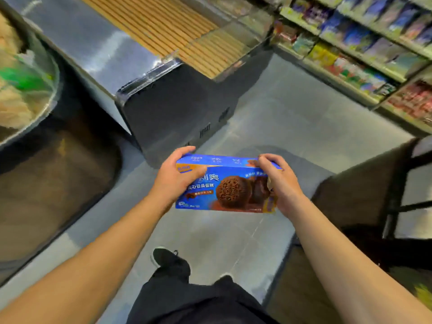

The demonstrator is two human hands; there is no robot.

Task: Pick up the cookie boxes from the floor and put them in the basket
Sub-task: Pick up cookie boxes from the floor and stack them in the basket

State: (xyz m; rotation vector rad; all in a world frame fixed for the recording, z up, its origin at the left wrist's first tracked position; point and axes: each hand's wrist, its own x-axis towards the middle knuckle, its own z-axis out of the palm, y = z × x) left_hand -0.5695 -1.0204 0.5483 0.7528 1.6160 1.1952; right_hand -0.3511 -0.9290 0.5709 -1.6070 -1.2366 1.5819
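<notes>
The grey floor (pixel 292 118) fills the middle of the view, running from 6 o'clock up to about 1 o'clock. At 11 to 12 o'clock stands a dark display cabinet (pixel 177 113) with a glossy top and rows of tan packages under its clear lid. Store shelves (pixel 364 50) packed with blurred colourful packets cross the 1 to 3 o'clock corner. A round clear-rimmed bin (pixel 25 85) of pale goods sits at 9 to 10 o'clock. At 3 to 4 o'clock a dark frame with black bars (pixel 395 202) shows; whether it is the basket cannot be told.

At the centre, held up off the floor, is the blue cookie box (pixel 224 183), long side level, its printed face with a chocolate cookie turned toward the camera. The left hand (pixel 175 176) grips the box's 9 o'clock end, fingers curled over the top edge and thumb on the face. The right hand (pixel 280 181) grips the 3 o'clock end, fingers wrapped over the top corner.

At 6 o'clock, dark trousers and one black shoe (pixel 166 258) rest on the floor.
</notes>
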